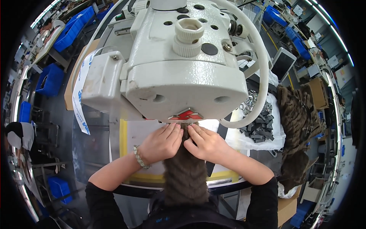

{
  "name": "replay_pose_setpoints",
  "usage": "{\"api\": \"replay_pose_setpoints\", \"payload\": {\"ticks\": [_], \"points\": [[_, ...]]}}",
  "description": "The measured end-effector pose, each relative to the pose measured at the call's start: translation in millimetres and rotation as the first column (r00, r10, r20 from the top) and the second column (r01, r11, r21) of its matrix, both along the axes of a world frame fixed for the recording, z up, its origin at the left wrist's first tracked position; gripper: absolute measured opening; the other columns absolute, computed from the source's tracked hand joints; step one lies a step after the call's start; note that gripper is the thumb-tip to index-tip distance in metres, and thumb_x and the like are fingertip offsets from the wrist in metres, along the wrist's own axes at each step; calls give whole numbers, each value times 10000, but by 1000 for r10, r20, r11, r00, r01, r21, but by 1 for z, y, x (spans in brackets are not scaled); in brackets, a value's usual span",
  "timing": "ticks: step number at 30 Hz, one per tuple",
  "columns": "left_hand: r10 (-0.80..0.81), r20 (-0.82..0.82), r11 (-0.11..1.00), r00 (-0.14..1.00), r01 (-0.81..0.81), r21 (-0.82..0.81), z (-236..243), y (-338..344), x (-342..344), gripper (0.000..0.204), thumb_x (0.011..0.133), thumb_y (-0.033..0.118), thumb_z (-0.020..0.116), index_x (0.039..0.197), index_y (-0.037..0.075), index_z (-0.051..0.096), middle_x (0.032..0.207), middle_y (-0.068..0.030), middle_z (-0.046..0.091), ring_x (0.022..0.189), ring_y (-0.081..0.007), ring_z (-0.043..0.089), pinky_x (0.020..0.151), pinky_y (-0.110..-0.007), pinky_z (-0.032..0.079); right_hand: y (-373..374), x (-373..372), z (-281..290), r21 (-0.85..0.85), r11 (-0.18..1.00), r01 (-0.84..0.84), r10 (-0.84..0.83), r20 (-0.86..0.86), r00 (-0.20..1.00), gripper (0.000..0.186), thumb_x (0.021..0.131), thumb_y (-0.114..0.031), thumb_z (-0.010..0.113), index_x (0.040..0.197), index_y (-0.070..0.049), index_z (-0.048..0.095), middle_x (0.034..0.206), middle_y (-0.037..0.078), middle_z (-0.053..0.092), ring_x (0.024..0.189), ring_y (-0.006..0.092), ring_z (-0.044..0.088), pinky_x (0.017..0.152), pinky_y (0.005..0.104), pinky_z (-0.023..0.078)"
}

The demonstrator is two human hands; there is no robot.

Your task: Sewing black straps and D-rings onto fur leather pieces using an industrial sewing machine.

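A long strip of dark brown ribbed fur (185,179) runs from under the head of a white sewing machine (187,82) down over the table's front edge toward my lap. My left hand (162,141) presses on the fur's left side, fingers together and pointing at the machine; its thumb is hidden. On the other side my right hand (206,143) grips the fur, fingertips close under the machine head and thumb bent inward. Between the hands a narrow dark band (185,131) shows on the fur. The machine head hides the needle area. A beaded bracelet (141,156) circles my left wrist.
Dark grey rectangular pieces (261,128) and small metal hardware (249,102) lie on white plastic at the right. Beyond them brown furs (297,118) are piled. A white cable (264,72) loops beside the machine. Yellow tape (123,145) edges the table. Blue bins (51,79) stand farther left.
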State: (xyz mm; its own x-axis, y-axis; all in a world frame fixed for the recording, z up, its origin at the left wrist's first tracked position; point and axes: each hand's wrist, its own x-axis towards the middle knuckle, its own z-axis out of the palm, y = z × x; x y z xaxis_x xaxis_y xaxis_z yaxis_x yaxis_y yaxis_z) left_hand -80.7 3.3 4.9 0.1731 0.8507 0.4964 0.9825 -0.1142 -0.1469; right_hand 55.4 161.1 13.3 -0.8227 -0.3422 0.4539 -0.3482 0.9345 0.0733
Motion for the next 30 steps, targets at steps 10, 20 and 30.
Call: {"api": "replay_pose_setpoints", "payload": {"ticks": [10, 20, 30], "points": [[10, 28, 1000, 1000, -10, -16, -1, 3, -6, 186, 774, 60, 631, 936, -27, 663, 887, -80, 638, 858, -191, 627, 781, -293, 518, 1, -3, -11, -10, 996, 86, -86, -1, 996, 141, 705, -82, 620, 795, -32, 523, 990, 200, 636, 894, 276, 677, 718, 331, 568], [23, 76, 1000, 997, -23, -6, -3, 3, -7, 124, 769, 68, 627, 878, 15, 653, 787, -17, 586, 775, -142, 607, 706, -261, 499, 0, -2, -10, -25, 995, 92, -92, 28, 995, 166, 671, -97, 612, 793, -37, 518, 961, 166, 625, 852, 248, 672, 694, 317, 558], [45, 151, 998, 987, -39, -48, -2, -4, -9, 173, 752, 70, 620, 917, 23, 635, 903, -53, 611, 852, -181, 628, 717, -285, 512, 1, -2, -11, -46, 993, 104, -102, 44, 994, 164, 675, -103, 603, 814, -54, 532, 976, 137, 628, 838, 225, 664, 681, 301, 534]]}}
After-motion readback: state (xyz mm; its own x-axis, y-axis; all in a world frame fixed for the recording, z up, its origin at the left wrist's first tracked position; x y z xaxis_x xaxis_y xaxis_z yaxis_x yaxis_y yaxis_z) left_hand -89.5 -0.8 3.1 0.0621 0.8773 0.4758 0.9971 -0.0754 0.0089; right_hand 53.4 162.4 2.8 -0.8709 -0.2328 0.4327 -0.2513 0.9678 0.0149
